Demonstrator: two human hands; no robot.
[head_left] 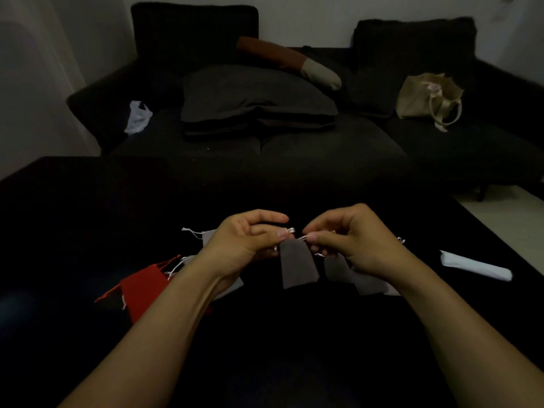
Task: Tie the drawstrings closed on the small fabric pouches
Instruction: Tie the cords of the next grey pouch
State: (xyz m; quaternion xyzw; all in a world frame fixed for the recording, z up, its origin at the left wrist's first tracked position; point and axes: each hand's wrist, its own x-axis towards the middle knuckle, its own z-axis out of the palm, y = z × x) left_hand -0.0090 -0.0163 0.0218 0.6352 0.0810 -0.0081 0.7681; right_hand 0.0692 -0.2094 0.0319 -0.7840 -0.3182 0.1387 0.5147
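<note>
Fingers [281, 235] of the left hand [241, 240] and right hand [347, 240] each pinch a white drawstring [301, 237] end at the neck of the grey pouch [297, 266], which hangs between them, long axis dropping toward the dark worktop [88, 216].

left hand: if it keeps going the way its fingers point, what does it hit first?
Probably the right hand. The left hand points its fingers rightward across the top of the grey pouch, whose drawstring both hands pinch. The gap is small; depth is unclear.
</note>
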